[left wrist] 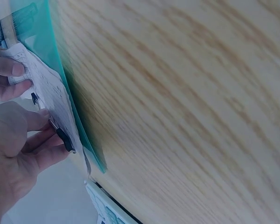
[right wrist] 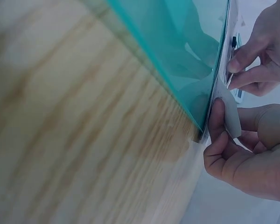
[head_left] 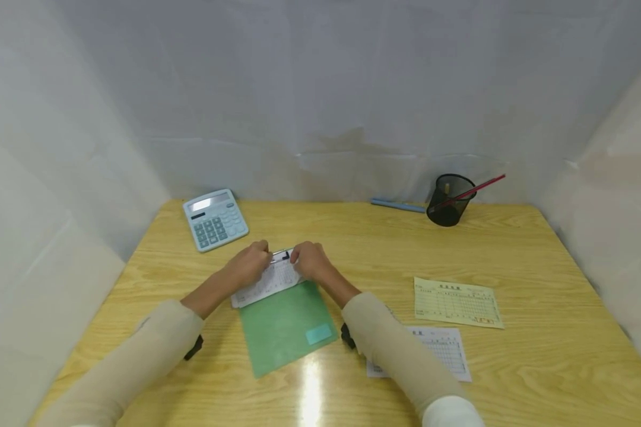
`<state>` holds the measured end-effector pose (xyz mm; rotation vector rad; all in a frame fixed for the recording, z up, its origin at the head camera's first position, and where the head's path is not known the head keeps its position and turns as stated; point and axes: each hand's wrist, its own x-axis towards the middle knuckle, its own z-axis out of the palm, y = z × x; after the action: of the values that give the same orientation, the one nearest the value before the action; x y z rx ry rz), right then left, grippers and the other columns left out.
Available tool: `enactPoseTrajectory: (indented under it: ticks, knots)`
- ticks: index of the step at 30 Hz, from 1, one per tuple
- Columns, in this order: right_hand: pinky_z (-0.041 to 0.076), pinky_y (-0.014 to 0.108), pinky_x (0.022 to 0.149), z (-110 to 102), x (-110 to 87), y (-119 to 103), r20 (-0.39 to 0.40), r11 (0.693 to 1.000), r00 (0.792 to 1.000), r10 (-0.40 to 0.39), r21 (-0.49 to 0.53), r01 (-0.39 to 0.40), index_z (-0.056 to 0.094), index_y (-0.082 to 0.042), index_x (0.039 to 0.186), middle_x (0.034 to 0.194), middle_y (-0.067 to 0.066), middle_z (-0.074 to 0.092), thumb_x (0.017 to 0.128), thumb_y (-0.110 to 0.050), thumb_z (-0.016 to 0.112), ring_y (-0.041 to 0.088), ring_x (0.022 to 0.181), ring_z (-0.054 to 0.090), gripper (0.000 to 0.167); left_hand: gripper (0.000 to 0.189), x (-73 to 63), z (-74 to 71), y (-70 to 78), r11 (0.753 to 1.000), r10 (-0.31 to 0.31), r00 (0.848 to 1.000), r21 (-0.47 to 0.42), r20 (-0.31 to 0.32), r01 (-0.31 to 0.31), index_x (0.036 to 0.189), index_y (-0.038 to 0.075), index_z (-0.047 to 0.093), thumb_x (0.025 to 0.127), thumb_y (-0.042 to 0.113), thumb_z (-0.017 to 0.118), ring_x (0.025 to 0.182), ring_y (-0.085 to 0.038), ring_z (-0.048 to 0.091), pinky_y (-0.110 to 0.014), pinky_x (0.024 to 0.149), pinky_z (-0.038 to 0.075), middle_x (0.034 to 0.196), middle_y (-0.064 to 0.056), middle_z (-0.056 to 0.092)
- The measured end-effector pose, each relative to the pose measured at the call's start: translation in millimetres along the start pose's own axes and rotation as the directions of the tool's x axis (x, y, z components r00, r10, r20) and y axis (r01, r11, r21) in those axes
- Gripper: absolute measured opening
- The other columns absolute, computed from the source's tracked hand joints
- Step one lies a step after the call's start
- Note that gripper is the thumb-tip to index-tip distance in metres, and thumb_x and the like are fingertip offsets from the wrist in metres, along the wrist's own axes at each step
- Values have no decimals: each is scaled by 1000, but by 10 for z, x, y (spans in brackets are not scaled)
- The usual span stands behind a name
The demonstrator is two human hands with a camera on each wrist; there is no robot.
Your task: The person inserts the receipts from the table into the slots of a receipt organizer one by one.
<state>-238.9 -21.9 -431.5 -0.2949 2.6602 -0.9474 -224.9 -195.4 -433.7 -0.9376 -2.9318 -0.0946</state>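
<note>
A green folder (head_left: 285, 332) with a light blue label lies on the table, white printed slips (head_left: 262, 287) across its top end. Over the slips runs a thin metal clip (head_left: 280, 256) with black ends. My left hand (head_left: 251, 264) pinches this clip between thumb and fingers, as the left wrist view shows. Beside it my right hand (head_left: 311, 261) pinches the edge of the slips; in the right wrist view a paper corner (right wrist: 232, 114) bends up between its fingers. Whether the clip grips the slips, I cannot tell.
Back left lies a light blue calculator (head_left: 216, 219). Back right stand a black mesh pen cup (head_left: 448, 204) with a red pencil, and blue pens (head_left: 397, 206) lie beside it. A yellow slip (head_left: 456, 302) and a white slip (head_left: 448, 350), partly under my right sleeve, lie at right.
</note>
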Motion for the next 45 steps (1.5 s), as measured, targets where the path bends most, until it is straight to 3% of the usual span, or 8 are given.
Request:
enactPoseTrajectory:
  ticks: [6, 14, 21, 28, 32, 40, 45]
  knots:
    - [54, 27, 79, -7, 26, -3, -24, 999, 1000, -15, -45, 14, 70, -7, 90, 105, 10, 69, 77, 5, 63, 24, 98, 60, 20, 12, 0, -15, 13, 1000, -2, 1000, 1, -18, 2, 92, -8, 69, 86, -3, 60, 82, -28, 61, -30, 69, 58, 92, -19, 61]
    - [53, 26, 78, -20, 29, -8, -12, 997, 1000, 6, -73, -7, 70, -8, 92, 108, 8, 68, 81, 2, 62, 21, 98, 59, 17, 10, 7, -25, 11, 1000, 2, 1000, 7, -16, -1, 88, -7, 70, 85, -2, 62, 81, -27, 62, -29, 69, 58, 91, -18, 61]
    - [52, 25, 70, -86, 23, 104, -44, 996, 999, 3, -94, -8, 67, -7, 96, 105, 8, 67, 86, -3, 59, 18, 88, 58, 13, 11, 17, -25, 5, 1000, -4, 1000, 0, -19, 5, 90, -5, 71, 86, 0, 63, 80, -26, 62, -29, 68, 58, 90, -18, 61]
    - [44, 22, 59, -341, -74, 288, -80, 997, 996, -48, -71, 42, 68, -6, 96, 91, 9, 69, 86, -2, 57, 17, 72, 56, 15, 11, 3, -16, -14, 1000, -3, 1000, 9, -23, 4, 91, -3, 71, 85, 4, 67, 81, -27, 63, -31, 71, 59, 91, -18, 62]
    - [47, 23, 59, -531, -197, 435, -99, 995, 992, -84, -57, 79, 68, -5, 96, 82, 9, 70, 85, -5, 63, 17, 70, 60, 12, 12, -1, -19, -25, 1000, -11, 1000, 11, -9, 11, 93, -2, 71, 85, 6, 67, 83, -27, 63, -31, 72, 59, 93, -18, 62]
    - [53, 32, 66, -892, -558, 923, -87, 993, 990, -115, -1, 115, 66, -1, 104, 95, 15, 66, 89, -12, 63, 26, 85, 62, 18, 13, -10, -8, -12, 999, -36, 999, 13, -4, 36, 93, -2, 71, 85, 7, 68, 84, -28, 63, -32, 73, 59, 93, -18, 62]
    - [54, 35, 68, -1128, -848, 1300, -148, 993, 984, -102, 44, 109, 65, -2, 107, 99, 15, 65, 91, -14, 62, 28, 89, 62, 21, 13, -5, -9, -9, 999, -49, 999, 8, 0, 49, 93, -1, 71, 85, 8, 68, 84, -27, 63, -32, 73, 59, 94, -18, 62]
